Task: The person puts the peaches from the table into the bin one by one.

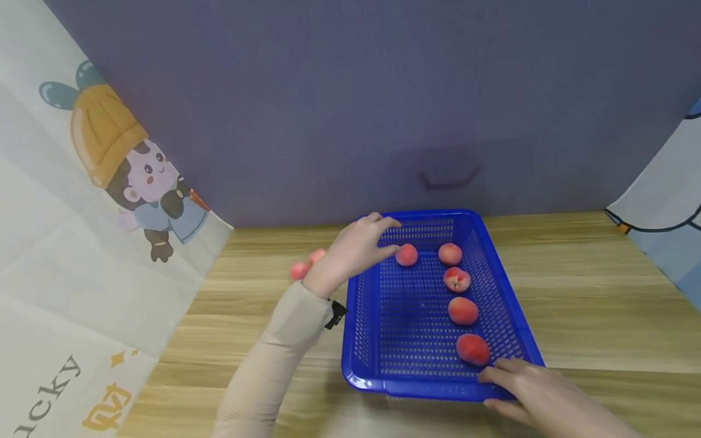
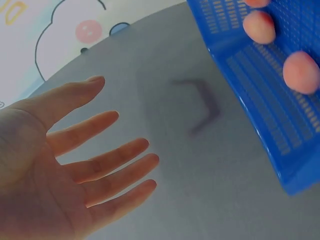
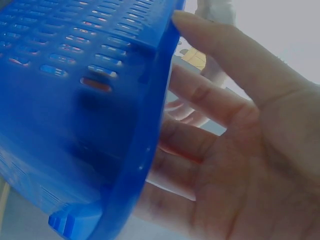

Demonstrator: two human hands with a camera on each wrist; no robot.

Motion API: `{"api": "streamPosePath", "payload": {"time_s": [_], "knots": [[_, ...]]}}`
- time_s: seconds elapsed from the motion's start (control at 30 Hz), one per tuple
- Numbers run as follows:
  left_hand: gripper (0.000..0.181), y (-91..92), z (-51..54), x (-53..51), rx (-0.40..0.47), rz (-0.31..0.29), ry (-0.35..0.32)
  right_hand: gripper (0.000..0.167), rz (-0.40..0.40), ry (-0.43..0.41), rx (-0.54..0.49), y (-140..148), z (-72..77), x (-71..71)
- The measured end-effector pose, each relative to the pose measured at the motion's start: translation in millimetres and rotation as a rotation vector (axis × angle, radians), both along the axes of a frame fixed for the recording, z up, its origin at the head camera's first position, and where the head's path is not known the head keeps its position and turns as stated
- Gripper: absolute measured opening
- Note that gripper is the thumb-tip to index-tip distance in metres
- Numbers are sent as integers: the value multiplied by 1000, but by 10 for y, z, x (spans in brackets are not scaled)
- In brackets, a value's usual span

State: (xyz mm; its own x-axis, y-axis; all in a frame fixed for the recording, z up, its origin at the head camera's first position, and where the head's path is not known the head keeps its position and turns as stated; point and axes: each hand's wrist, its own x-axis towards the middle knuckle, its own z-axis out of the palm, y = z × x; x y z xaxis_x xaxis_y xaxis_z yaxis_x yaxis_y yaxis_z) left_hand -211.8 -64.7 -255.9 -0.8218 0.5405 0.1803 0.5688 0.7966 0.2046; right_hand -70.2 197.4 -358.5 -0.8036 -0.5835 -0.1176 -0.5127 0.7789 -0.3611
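A blue basket holds several red peaches; four form a column at its right side, and a lone peach lies near the back left. Beside that lone peach, the left hand hovers over the basket's left rim with thumb and fingers apart. In the left wrist view the same hand is empty, its fingers spread. At the near right corner the right hand grips the basket rim, fingers on the inner side and thumb outside. The right wrist view has this hand against the basket's edge.
Left of the basket, partly behind the left forearm, two more peaches lie on the wooden table. A dark grey surface rises behind the table. Printed white cloth is at the left, and another printed cloth is at the right.
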Motion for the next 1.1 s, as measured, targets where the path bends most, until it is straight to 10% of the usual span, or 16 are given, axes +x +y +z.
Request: {"api": "streamPosePath", "payload": {"time_s": [1.1], "knots": [[29,-875,-635,-94,326,162,98,38,-15,-50,6,-8,12,-15]]}}
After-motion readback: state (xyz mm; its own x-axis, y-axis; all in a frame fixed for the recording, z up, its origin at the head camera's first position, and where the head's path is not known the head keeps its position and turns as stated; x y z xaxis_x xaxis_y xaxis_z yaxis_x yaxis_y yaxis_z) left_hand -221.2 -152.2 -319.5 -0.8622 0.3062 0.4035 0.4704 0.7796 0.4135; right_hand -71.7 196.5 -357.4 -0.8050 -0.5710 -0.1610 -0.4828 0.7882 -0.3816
